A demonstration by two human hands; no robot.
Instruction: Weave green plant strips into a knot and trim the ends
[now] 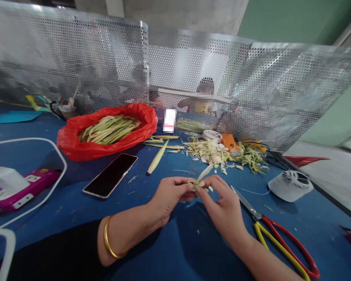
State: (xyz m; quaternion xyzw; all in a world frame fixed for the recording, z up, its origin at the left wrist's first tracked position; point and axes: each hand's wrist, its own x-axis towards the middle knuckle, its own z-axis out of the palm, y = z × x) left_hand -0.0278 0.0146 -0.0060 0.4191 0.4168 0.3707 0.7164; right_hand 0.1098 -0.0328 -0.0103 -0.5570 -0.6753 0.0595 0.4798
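My left hand and my right hand meet above the blue table, fingertips pinched together on one small pale green stalk piece with a leaf tip sticking up. A gold bangle sits on my left wrist. A red bag full of green stalks lies far left of the hands. A heap of trimmed scraps lies just beyond them.
A black phone lies left of my hands, scissors with red and yellow handles to the right, a small white fan farther right. A pink device with white cable sits at far left. A perforated metal screen bounds the table; people sit behind it.
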